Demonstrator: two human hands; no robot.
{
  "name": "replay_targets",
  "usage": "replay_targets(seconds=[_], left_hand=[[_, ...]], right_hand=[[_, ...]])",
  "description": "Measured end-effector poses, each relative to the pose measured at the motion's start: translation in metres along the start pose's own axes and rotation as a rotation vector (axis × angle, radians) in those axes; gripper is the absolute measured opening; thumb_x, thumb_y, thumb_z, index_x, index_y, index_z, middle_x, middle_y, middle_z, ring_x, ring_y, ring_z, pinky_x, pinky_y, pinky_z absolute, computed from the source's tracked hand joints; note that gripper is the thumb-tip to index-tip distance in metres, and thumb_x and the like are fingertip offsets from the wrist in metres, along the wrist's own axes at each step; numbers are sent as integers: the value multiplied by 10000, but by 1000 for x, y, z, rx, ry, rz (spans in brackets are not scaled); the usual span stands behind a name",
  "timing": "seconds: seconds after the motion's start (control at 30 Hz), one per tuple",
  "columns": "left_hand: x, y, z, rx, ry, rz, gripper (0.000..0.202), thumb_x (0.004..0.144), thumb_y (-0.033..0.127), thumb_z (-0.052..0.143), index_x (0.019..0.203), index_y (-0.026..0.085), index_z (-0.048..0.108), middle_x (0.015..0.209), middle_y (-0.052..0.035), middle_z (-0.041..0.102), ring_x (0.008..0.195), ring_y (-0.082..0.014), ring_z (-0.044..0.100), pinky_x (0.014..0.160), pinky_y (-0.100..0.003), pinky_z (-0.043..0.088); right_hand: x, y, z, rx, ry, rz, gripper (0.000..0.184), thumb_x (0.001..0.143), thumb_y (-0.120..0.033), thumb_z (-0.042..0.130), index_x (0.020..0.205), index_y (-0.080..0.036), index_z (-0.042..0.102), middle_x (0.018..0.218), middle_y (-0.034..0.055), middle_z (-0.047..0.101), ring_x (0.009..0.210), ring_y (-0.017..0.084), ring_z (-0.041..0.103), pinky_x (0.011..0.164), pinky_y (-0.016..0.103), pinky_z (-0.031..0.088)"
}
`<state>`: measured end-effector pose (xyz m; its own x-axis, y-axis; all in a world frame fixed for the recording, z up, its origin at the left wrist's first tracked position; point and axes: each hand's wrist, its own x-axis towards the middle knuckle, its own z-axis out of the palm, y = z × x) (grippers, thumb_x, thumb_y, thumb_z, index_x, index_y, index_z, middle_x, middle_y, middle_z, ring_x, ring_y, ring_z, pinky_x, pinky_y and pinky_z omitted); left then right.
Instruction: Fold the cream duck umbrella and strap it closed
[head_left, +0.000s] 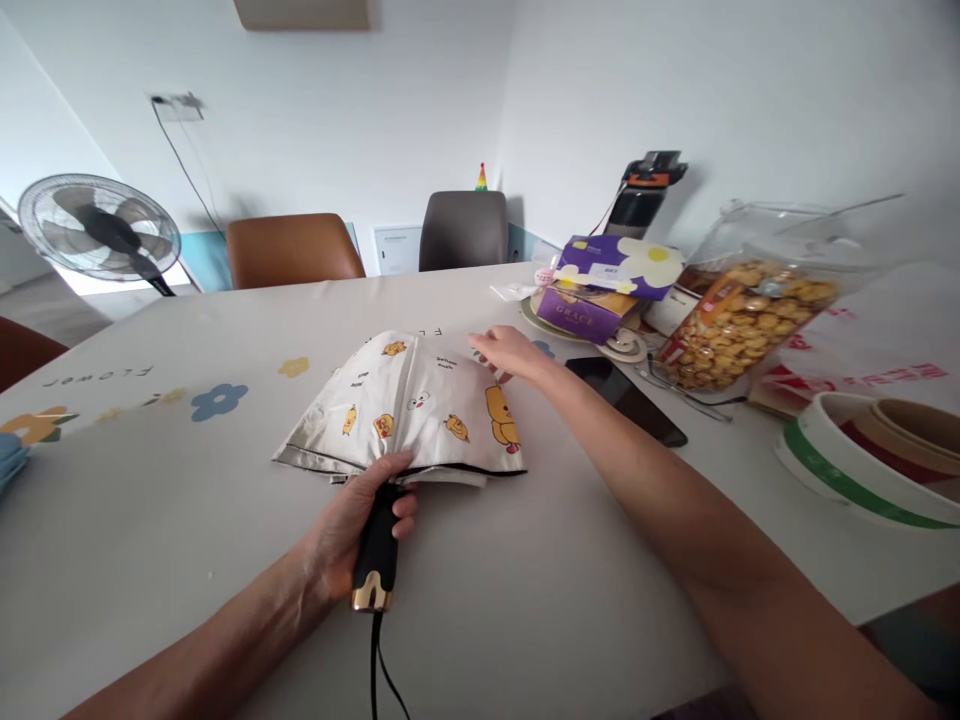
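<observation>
A white folding umbrella (420,420) with yellow cartoon figures and dark edging lies partly folded on the table, its canopy loose and slightly fanned out. My left hand (375,505) is wrapped around its black handle, which has a gold-coloured end and a black wrist strap hanging toward me. The thumb lies along the top of the grip at the canopy's rim. At the canopy's far right side, my right hand (506,352) has its fingers curled at the fabric, apparently gripping it. Its fingertips are partly hidden.
Right of the umbrella lie a dark tablet or phone (626,400), a purple box (577,308), a clear snack container (750,320) and tape rolls (840,450). A black bottle (637,200) stands behind. Chairs (292,250) line the far edge; a fan (101,228) stands left.
</observation>
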<state>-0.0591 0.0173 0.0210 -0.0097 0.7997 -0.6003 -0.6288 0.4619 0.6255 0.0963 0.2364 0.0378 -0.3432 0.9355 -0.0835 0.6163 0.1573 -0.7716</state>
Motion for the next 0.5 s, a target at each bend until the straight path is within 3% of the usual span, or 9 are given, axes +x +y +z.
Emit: replay_targets(seconds=[0.1, 0.27, 0.4, 0.5], left_hand=[[0, -1, 0, -9, -11, 17, 202, 776, 240, 626, 740, 158, 445, 625, 38, 442, 413, -24, 352, 314, -139, 323], [0, -2, 0, -8, 2, 4, 208, 784, 248, 618, 720, 157, 442, 613, 37, 429, 408, -25, 346, 311, -142, 317], [-1, -1, 1, -5, 8, -4, 210, 788, 251, 614, 722, 158, 438, 598, 38, 425, 405, -27, 343, 313, -143, 316], [-1, 0, 1, -1, 8, -12, 226, 791, 259, 612, 716, 164, 421, 578, 42, 408, 402, -29, 337, 316, -141, 313]], right_hand=[[-1, 2, 1, -98, -5, 100, 348, 752, -513, 547, 667, -176, 524, 659, 118, 609, 590, 232, 601, 505, 345, 462], [-7, 2, -5, -112, -88, 133, 360, 693, -516, 621, 654, -162, 570, 624, 105, 615, 520, 212, 597, 494, 348, 470], [-4, 7, -6, -152, -174, 57, 245, 650, -388, 688, 612, -164, 595, 618, 64, 598, 531, 176, 569, 444, 288, 443], [-3, 6, -8, -22, -115, -8, 153, 632, -251, 696, 588, -161, 580, 571, 22, 542, 523, 136, 523, 425, 242, 423]])
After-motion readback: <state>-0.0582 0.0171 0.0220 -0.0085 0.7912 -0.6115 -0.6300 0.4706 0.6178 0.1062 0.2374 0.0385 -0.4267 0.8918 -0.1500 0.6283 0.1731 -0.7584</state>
